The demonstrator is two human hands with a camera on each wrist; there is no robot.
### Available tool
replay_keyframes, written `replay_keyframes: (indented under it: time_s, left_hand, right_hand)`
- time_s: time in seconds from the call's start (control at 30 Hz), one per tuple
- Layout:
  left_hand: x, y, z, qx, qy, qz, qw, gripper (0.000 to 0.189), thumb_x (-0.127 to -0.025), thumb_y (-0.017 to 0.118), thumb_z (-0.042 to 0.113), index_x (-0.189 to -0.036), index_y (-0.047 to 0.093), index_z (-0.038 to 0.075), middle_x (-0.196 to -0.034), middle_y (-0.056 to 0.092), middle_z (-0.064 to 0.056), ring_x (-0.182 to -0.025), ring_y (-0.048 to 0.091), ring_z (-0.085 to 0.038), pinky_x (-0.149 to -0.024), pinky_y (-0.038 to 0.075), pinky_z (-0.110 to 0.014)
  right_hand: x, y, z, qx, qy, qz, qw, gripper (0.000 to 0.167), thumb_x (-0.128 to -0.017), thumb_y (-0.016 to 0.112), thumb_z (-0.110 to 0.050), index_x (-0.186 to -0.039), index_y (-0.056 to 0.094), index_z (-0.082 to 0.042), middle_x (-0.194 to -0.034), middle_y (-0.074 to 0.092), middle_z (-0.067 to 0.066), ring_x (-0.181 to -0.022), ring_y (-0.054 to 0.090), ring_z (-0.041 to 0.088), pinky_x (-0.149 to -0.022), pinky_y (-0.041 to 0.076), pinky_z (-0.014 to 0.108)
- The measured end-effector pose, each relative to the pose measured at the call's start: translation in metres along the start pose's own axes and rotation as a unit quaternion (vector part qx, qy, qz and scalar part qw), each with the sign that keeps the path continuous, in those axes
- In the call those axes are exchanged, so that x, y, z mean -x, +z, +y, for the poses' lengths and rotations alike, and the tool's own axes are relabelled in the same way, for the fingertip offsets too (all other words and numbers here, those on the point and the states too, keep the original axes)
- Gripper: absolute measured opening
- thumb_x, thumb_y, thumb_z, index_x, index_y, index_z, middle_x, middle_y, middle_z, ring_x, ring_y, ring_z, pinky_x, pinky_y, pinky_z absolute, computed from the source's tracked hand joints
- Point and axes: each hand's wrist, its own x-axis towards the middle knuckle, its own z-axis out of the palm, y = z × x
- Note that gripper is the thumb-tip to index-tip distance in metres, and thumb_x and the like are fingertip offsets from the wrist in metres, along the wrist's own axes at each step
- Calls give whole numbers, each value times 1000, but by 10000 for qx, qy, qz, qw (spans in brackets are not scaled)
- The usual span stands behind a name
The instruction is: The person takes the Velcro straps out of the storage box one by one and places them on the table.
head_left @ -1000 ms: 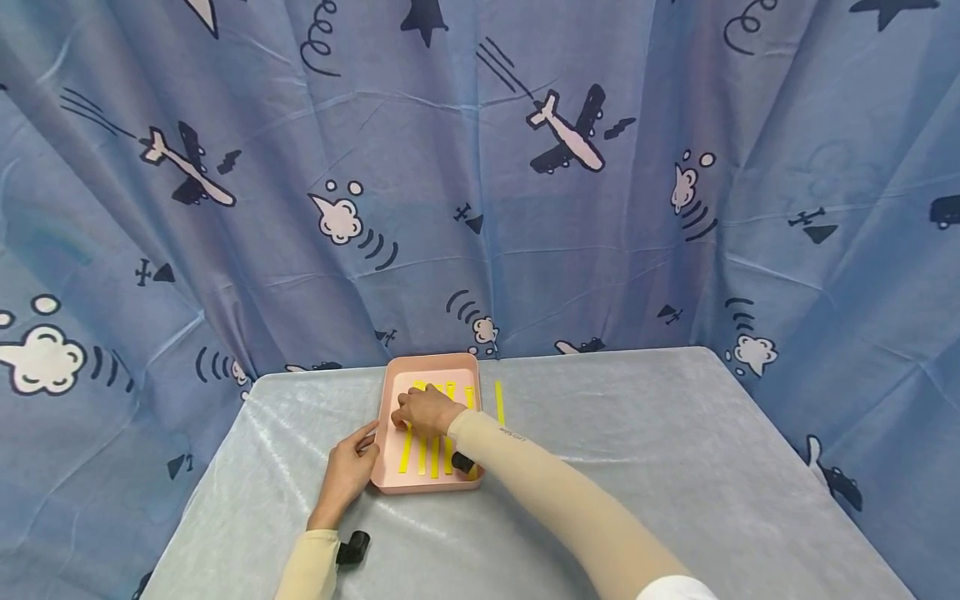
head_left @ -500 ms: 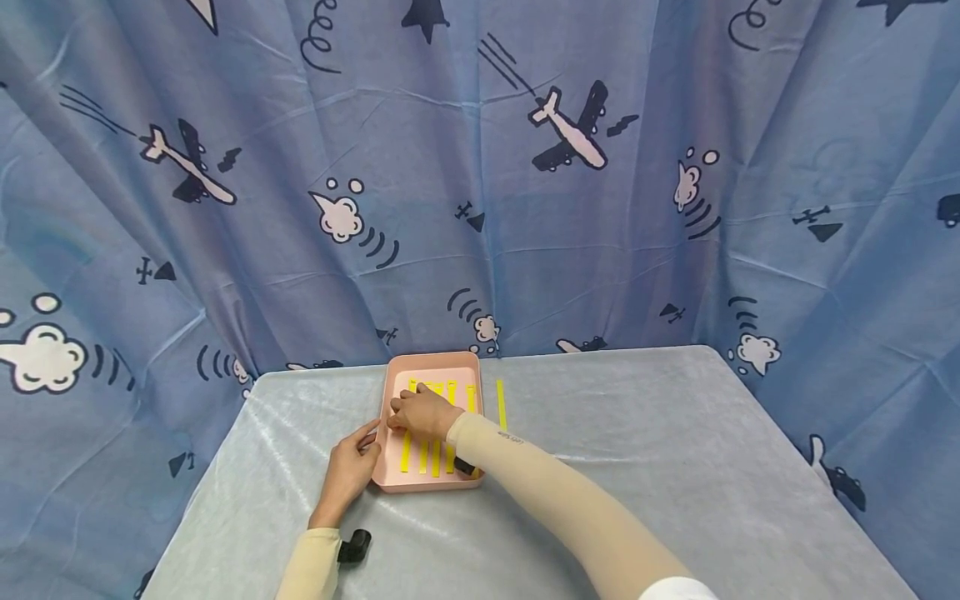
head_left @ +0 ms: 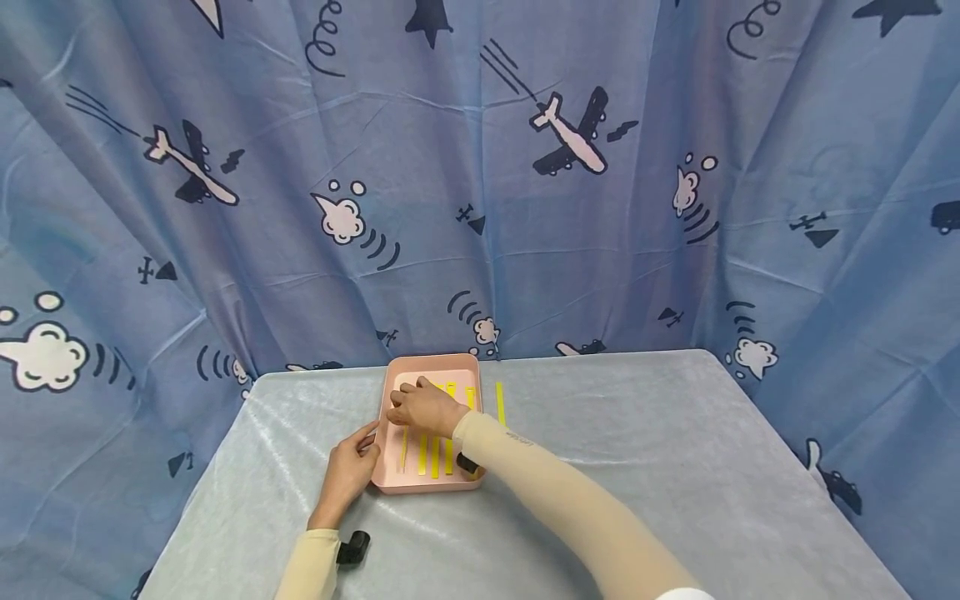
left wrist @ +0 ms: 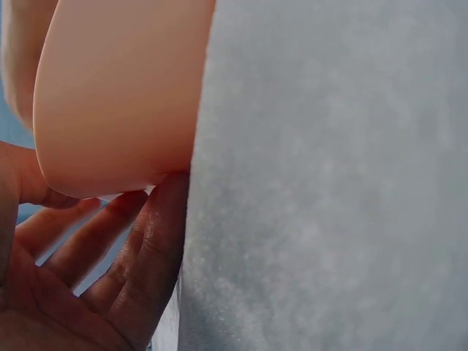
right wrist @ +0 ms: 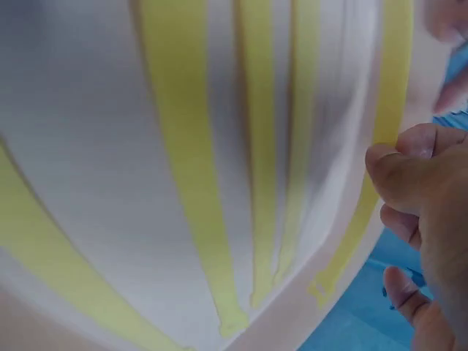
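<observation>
A pink tray with a pale inside lies on the table with several flat yellow strips lengthwise in it. My right hand is over the tray's left part. Its thumb and forefinger pinch one yellow strip, whose small notched end hangs below the fingers in the right wrist view. From above, that strip looks thin, turned partly on edge. My left hand touches the outer left wall of the tray; its fingers are fairly straight, the thumb near the rim. My right hand hides parts of several strips.
Another yellow strip lies on the table just right of the tray. A light grey cloth covers the table. Behind the table's far edge hangs a blue curtain with printed planes. A black wrist-worn device sticks out beside my left sleeve.
The leftmost strip has tilted from lying flat to partly on edge in my right fingers. My right hand has shifted slightly left. The left hand keeps its place on the tray.
</observation>
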Motion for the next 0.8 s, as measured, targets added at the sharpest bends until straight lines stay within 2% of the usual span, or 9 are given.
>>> replay_keyframes:
  time_s: [0.23,0.4,0.57,0.8]
  left_hand:
    - [-1,0,2,-3,81,62,9999,45,-90,55,8,-135,61,9,-116,71,-20,-102,71,-29,-79,57,-36]
    - [-1,1,0,9,7,39,10000,47,-91,54,9,-137,59,10,-119,70,-21,-105,70,-31,-82,57,-40]
    - [0,1,-1,-22,-46,9,10000,47,-92,54,9,-138,58,10,-120,69,-21,-106,69,-33,-82,57,-41]
    - [1,2,-2,-71,1,-10,10000,47,-92,54,9,-138,58,9,-120,69,-22,-105,70,-31,-75,56,-35]
  right_hand:
    - [10,-12,9,-488,100,394,9980,19,-103,45,-33,-102,64,-30,-111,60,-9,-101,54,12,-86,46,34]
    - [16,-20,11,-828,154,607,9946,22,-104,42,-33,-103,63,-29,-112,61,-9,-105,55,12,-89,46,35]
    - [24,-29,10,-1094,163,908,9897,19,-102,46,-34,-99,64,-28,-110,62,-10,-103,56,11,-85,44,32]
    - [34,-36,5,-1310,252,1196,9838,1,-96,60,-27,-95,61,-27,-106,61,-10,-99,57,10,-80,40,28]
